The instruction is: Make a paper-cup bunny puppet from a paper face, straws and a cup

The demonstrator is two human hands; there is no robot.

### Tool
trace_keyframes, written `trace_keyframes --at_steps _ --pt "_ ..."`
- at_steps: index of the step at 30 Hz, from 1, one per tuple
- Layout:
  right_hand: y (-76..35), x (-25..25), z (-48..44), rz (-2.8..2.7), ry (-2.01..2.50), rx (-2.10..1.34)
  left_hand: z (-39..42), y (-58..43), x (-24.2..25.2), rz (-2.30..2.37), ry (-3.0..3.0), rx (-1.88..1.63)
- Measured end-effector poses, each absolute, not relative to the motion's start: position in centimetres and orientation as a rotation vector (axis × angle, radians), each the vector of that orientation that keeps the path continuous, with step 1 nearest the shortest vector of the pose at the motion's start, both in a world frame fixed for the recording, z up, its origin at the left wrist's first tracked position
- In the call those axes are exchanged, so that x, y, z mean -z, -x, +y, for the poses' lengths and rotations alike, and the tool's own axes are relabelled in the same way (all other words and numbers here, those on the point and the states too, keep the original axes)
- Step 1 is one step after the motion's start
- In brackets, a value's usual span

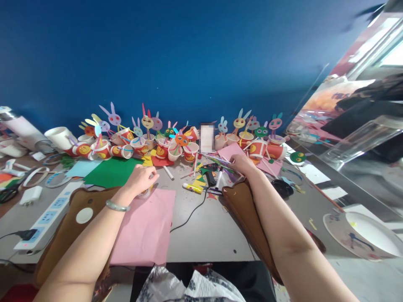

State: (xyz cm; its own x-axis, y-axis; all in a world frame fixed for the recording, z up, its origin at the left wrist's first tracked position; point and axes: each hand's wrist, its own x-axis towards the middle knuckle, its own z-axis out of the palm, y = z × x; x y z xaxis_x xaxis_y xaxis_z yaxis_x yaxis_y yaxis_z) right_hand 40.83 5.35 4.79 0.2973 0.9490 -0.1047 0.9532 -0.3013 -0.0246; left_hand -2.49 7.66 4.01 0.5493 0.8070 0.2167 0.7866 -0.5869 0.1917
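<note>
My left hand (142, 180), with a bracelet on its wrist, is curled closed above the top edge of a pink paper sheet (146, 235). Under its fingers a clear round thing (145, 193), perhaps a tape roll, shows in part. My right hand (243, 164) reaches over a bundle of thin coloured strips (222, 161), its thumb and fingers closed on them; the fingertips are partly hidden. Between the hands lie a yellow glue stick (192, 188), a black-handled tool (210, 178) and a white marker (168, 173). Green paper (110, 172) is left of my left hand.
Paper cups (162, 149) with rabbit-faced paper figures (147, 121) line the blue wall. A phone-like screen (207, 138) stands among them. A power strip (47, 216) and brown cushions (75, 226) lie near my arms. A white tub (362, 235) sits far right.
</note>
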Motion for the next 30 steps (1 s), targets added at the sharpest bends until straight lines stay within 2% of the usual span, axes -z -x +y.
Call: trace_keyframes --at_steps 21,30 --pt "-40.5 -4.4 5.5 1.827 -2.404 0.178 7.3 2.1 -3.9 1.367 -2.712 -0.451" --pt "-39.5 -6.5 5.0 1.692 -2.574 -0.126 6.9 1.8 -4.1 1.355 -2.699 -0.526"
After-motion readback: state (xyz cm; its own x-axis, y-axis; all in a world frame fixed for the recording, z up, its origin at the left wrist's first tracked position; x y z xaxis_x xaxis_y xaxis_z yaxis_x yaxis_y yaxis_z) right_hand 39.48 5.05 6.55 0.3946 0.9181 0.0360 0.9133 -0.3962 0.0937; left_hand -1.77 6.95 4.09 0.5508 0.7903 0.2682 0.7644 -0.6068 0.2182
